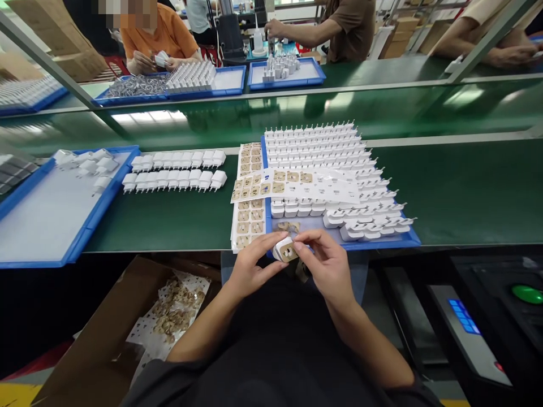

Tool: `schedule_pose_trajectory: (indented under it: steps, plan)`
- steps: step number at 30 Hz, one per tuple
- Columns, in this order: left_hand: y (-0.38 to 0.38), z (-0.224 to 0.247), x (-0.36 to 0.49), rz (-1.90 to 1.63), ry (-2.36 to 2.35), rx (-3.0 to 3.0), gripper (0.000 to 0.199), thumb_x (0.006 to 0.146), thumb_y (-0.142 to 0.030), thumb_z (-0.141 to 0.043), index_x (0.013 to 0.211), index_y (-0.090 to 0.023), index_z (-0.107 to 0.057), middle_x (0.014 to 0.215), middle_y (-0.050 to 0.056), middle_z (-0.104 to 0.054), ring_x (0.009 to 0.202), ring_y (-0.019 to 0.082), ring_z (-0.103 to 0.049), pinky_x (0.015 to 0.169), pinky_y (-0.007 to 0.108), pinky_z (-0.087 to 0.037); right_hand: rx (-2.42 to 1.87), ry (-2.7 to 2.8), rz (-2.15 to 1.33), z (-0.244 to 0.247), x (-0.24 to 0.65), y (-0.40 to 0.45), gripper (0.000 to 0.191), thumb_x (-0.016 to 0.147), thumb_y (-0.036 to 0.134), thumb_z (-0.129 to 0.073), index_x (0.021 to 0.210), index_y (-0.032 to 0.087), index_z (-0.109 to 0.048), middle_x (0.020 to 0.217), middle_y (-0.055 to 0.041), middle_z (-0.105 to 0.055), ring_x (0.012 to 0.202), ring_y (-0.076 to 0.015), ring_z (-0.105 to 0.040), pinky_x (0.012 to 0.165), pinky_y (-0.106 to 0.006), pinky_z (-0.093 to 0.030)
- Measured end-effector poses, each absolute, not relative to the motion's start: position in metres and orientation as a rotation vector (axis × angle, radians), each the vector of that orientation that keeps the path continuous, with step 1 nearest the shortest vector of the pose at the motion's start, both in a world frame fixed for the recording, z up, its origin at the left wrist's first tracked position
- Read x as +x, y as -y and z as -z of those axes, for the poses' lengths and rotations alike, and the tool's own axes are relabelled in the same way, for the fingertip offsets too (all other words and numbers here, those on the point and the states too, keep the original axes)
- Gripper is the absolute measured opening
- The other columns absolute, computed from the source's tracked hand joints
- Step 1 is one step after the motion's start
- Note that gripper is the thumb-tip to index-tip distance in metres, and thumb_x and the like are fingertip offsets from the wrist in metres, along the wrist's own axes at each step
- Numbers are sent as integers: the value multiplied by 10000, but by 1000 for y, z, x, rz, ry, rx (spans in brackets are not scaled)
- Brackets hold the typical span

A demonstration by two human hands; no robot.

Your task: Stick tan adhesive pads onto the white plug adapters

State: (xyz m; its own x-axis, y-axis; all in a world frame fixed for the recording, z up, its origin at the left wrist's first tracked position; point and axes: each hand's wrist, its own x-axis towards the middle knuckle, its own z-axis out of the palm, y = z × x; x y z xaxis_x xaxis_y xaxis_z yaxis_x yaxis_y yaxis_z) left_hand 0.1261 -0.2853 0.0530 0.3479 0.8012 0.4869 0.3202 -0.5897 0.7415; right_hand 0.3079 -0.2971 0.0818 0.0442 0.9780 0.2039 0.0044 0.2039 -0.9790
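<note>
A white plug adapter (281, 246) is held in front of my body by my left hand (250, 268), its fingers and thumb closed round it. On the adapter's face lies a tan sticker (289, 252). My right hand (328, 265) pinches the sticker's right edge between thumb and finger. Just beyond my hands is a blue-rimmed tray (382, 244) with many rows of white adapters (314, 152), pins up. A sheet of tan stickers (292, 183) lies across the tray, partly peeled. More sticker sheets (244, 217) lie along the tray's left side.
Two rows of adapters (176, 180) stand on the green table (169, 226). Another blue tray (55, 215) with a few white parts is at left. Below is a cardboard box (102, 316) with tan scraps. Across the line, people work beside further trays (229, 82).
</note>
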Motion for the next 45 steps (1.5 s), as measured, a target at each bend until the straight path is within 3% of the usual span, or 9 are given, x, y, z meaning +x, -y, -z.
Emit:
schedule_pose_trajectory:
  steps: [11, 32, 36, 42, 45]
  plan:
    - [285, -54, 126, -1204, -940, 2083, 556, 886, -264, -718, 1411, -322, -544, 1276, 76, -693, 1179, 241, -663, 1017, 375, -543, -1088, 1283, -993, -78, 307, 298, 40, 915, 271, -673, 932, 244, -697, 891, -8, -710, 841, -159, -677, 800, -281, -557]
    - [287, -59, 122, -1246, -942, 2195, 539, 882, -200, -719, 1394, -252, -559, 1252, 111, -699, 1158, 238, -673, 1005, 377, -561, -1169, 1619, -519, -84, 298, 299, 71, 906, 190, -683, 939, 233, -638, 822, 13, -673, 755, -148, -630, 745, -306, -535]
    - [290, -56, 120, -1288, -971, 2144, 555, 858, -176, -743, 1380, -260, -574, 1266, 99, -698, 1177, 241, -666, 1029, 373, -547, -1198, 1613, -354, -81, 303, 292, 135, 897, 234, -704, 1023, 227, -657, 959, -45, -641, 875, -183, -628, 804, -341, -555]
    - [293, -51, 123, -1410, -988, 1985, 530, 827, -128, -760, 1315, -269, -609, 1271, 87, -690, 1193, 241, -653, 1052, 387, -528, -945, 1475, -1033, -73, 303, 295, 348, 870, 286, -728, 1200, 286, -616, 1243, -68, -583, 1164, -221, -600, 886, -343, -586]
    - [293, -48, 127, -1496, -960, 1953, 527, 809, -94, -765, 1286, -265, -620, 1246, 80, -695, 1178, 227, -658, 1041, 379, -539, -868, 1373, -1206, -70, 296, 299, 308, 887, 260, -709, 1186, 307, -650, 1264, -59, -606, 1250, -227, -564, 905, -330, -574]
